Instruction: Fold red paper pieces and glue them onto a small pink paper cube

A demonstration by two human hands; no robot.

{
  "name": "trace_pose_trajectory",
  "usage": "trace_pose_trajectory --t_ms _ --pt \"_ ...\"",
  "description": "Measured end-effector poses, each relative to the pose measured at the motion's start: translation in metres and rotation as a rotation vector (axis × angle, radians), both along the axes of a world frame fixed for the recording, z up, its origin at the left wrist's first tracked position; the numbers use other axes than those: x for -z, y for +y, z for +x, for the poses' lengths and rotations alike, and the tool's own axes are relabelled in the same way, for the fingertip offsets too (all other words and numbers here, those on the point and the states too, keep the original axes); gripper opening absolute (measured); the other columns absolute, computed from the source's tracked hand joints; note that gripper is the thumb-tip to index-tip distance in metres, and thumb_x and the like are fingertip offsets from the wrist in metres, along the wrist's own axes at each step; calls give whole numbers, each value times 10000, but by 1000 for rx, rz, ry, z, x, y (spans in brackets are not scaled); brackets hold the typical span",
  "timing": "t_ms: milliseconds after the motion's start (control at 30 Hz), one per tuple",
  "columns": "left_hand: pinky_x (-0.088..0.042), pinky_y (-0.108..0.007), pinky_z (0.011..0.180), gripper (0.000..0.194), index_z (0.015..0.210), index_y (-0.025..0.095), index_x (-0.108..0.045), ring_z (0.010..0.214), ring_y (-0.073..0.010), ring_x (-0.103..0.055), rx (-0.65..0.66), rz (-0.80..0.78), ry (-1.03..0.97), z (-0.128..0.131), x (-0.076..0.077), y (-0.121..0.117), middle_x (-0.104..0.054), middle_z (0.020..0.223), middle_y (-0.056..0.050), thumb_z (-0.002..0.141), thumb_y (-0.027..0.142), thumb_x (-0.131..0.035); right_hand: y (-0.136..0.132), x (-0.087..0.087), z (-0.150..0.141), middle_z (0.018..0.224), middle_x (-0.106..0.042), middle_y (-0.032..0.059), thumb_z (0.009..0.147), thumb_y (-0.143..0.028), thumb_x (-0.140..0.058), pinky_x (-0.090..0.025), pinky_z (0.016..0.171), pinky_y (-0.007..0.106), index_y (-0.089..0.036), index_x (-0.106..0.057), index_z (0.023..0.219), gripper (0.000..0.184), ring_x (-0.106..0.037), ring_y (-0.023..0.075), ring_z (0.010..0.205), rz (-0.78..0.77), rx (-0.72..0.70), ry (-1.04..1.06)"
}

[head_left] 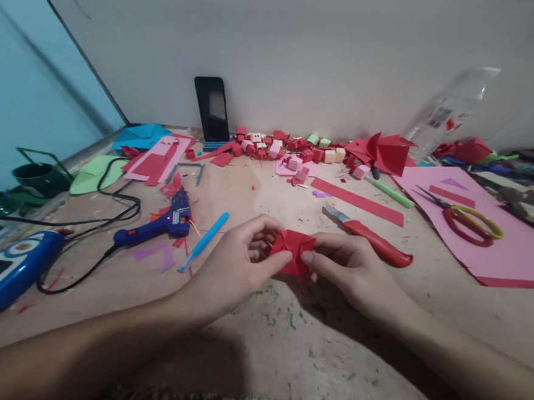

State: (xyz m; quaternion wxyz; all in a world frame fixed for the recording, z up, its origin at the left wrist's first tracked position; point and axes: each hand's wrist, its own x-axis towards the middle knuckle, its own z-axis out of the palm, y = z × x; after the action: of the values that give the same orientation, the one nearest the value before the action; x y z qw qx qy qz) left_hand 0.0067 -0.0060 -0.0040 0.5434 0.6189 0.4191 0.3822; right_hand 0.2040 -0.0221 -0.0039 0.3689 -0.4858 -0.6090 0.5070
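Observation:
Between my two hands is a small square of folded red paper (294, 251), with creases crossing its face. My left hand (258, 251) pinches its left side, thumb on the near face and fingers behind. On the other side, my right hand (345, 260) grips the right edge, its thumb pressing near the lower right. The paper is held a little above the wooden table (279, 341), where a shadow falls. Just beyond my right hand lies a utility knife with a red handle (378, 243). A blue pen-like stick (204, 241) rests left of my left hand.
A blue glue gun (155, 226) with a black cord lies at left. Several small paper cubes (275, 146) line the wall beside an upright phone (211, 111). Scissors (469, 225) rest on pink paper (510, 256) at right. A plastic bottle (451, 112) leans at the back.

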Motion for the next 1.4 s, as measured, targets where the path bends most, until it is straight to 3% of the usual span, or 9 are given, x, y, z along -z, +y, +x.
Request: trace_pose_trajectory --t_ms 367,533,700,900,1033,1167,1333,1400 --pt "-528 -198 705 77 877 170 -739 773 -113 -678 -19 -52 -60 -2 0 6 -747 830 27 802 162 -756 2 0 0 604 -645 -14 816 -325 -697 -424 542 250 -202 -654 650 212 -568 126 555 -91 41 60" --pt "-515 -200 659 49 825 169 -730 711 -110 -661 -6 -45 -57 -3 1 6 -732 777 27 824 213 -751 4 -2 -1 605 -612 -19 821 -302 -675 -438 543 251 -208 -643 622 223 -560 127 564 1 50 13" --pt "-544 -226 685 68 864 165 -730 760 -147 -712 -1 -45 7 -2 1 3 -766 819 -3 823 218 -742 4 3 -2 627 -621 -26 838 -287 -660 -453 547 248 -201 -704 740 137 -562 126 572 22 66 21" --pt "-549 -239 676 97 901 156 -726 787 -171 -732 -4 -10 67 0 3 0 -783 862 -33 871 247 -716 1 9 -3 838 -745 20 875 -293 -683 -510 611 269 -193 -765 939 143 -640 146 666 35 40 37" --pt "-540 -235 665 111 844 160 -717 734 -154 -706 2 6 66 0 1 -1 -759 811 -17 896 257 -698 1 7 -3 712 -701 4 871 -298 -718 -476 595 272 -201 -748 792 128 -607 147 638 53 49 13" --pt "-525 -240 663 101 839 165 -732 722 -152 -679 -45 26 76 -2 -1 3 -742 794 -11 871 260 -722 1 1 -3 636 -671 1 839 -334 -754 -474 569 277 -207 -690 634 250 -596 149 595 -52 99 52" --pt "-510 -231 664 135 919 167 -725 717 -144 -679 -29 -89 5 -4 1 8 -747 797 -7 818 252 -753 0 -2 -4 671 -724 -11 741 -306 -859 -499 583 254 -207 -791 754 120 -635 140 606 -205 111 239" --pt "-491 -222 655 146 908 165 -712 704 -134 -669 -5 -114 -23 -4 3 9 -738 778 0 807 257 -765 0 -1 -4 728 -771 2 736 -322 -877 -520 622 249 -220 -837 841 152 -668 141 645 -236 119 284"
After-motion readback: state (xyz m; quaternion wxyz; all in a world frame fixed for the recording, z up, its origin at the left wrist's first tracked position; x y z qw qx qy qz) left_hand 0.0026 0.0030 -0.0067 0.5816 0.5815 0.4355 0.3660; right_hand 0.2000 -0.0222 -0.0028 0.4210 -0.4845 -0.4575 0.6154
